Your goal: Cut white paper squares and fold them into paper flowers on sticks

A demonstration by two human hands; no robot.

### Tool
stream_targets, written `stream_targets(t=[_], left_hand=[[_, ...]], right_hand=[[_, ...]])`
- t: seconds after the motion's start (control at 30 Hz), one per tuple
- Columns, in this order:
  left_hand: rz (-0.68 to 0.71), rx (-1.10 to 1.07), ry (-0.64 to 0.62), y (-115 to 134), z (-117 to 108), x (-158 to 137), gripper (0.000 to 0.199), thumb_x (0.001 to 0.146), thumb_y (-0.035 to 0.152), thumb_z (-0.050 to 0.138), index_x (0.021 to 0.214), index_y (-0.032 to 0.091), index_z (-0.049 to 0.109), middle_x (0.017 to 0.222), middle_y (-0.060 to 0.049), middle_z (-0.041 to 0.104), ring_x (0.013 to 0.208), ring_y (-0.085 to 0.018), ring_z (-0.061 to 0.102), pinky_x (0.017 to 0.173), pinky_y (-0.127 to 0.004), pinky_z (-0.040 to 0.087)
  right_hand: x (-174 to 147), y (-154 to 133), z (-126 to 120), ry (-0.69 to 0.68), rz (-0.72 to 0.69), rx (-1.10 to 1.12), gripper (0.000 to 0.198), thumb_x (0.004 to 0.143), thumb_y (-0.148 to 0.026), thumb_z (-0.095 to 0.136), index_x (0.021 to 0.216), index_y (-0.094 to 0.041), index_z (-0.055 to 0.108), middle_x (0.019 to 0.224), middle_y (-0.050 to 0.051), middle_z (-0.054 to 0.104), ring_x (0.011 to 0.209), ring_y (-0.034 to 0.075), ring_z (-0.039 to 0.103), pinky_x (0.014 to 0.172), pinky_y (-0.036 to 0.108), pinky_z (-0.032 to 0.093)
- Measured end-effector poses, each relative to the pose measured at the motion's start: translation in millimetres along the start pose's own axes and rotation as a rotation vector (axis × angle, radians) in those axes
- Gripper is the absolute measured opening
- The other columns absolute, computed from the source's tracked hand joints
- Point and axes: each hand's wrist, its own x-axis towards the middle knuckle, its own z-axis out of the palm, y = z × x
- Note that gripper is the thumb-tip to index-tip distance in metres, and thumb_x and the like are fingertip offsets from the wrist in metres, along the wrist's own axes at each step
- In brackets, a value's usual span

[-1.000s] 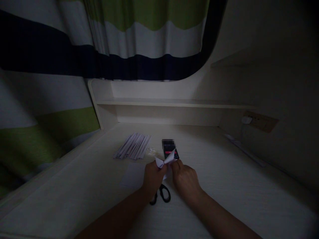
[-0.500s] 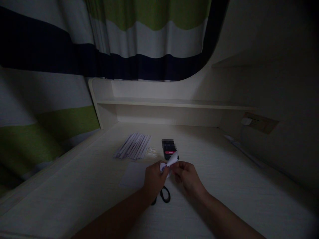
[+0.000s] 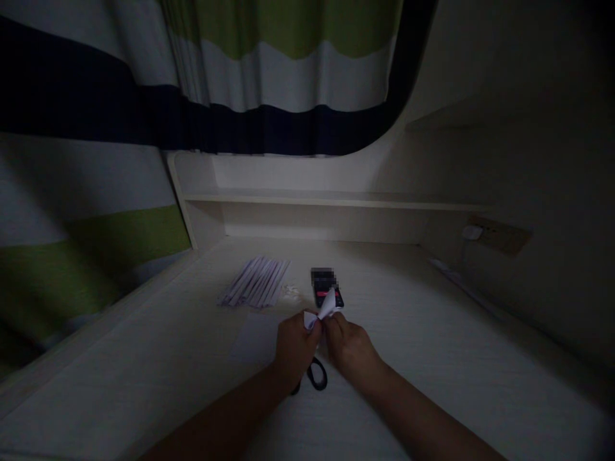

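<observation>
A folded piece of white paper [image 3: 328, 303] is pinched between my two hands over the desk. My left hand [image 3: 294, 346] is closed on its left side, thumb on top, with a small flap sticking up. My right hand [image 3: 350, 344] is closed against the paper's right side, and its fingertips are partly hidden. Under my left hand lie scissors [image 3: 318, 374] with black handles; their blades are out of sight. A flat sheet of paper [image 3: 254, 336] lies left of my left hand, partly covered by it.
Several thin paper strips or rolls [image 3: 255, 282] lie in a bundle at the back left. Small whitish bits [image 3: 290, 291] lie beside them. A phone [image 3: 327, 287] rests beyond my hands. Behind runs a low shelf [image 3: 336, 200], with a plug [image 3: 472, 232] in a socket at right.
My right hand has moved left and closed in against my left hand at the paper. The folded paper has shifted slightly left.
</observation>
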Motion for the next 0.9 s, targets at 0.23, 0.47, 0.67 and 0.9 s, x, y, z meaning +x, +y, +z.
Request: stream_targets(t=[0.23,0.47,0.67,0.9], left_hand=[[0.048,-0.029,-0.02,1,0,-2,0.022,0.074,0.024,0.043,0.072,0.014,0.063,0.061,-0.004,0.063,0.056,-0.014,0.057,0.054,-0.021,0.039],[-0.02,-0.071,0.016,-6,5,2,0.02,0.072,0.025,0.046,0.07,0.014,0.062,0.059,-0.002,0.062,0.055,-0.013,0.057,0.053,-0.021,0.039],[-0.095,-0.132,0.046,-15,10,8,0.02,0.069,0.028,0.049,0.06,0.014,0.06,0.054,-0.002,0.06,0.053,-0.014,0.055,0.05,-0.021,0.038],[-0.11,-0.213,0.028,-16,13,5,0.019,0.068,0.028,0.05,0.06,0.013,0.06,0.054,-0.002,0.06,0.052,-0.013,0.054,0.048,-0.02,0.037]], right_hand=[[6,4,-1,0.032,0.525,0.562,0.014,0.073,-0.015,0.044,0.065,-0.016,0.055,0.059,0.002,0.058,0.054,0.014,0.054,0.051,0.023,0.041],[4,3,6,0.008,0.731,0.87,0.019,0.076,-0.027,0.046,0.066,-0.015,0.056,0.046,-0.001,0.053,0.038,0.011,0.048,0.038,0.021,0.038],[0,0,1,0.116,0.304,0.425,0.02,0.082,-0.017,0.039,0.088,-0.014,0.057,0.079,0.009,0.062,0.064,0.016,0.059,0.06,0.027,0.048],[-1,6,1,0.06,0.191,0.188,0.022,0.084,-0.017,0.034,0.083,-0.012,0.056,0.073,0.01,0.06,0.062,0.017,0.058,0.055,0.027,0.048]])
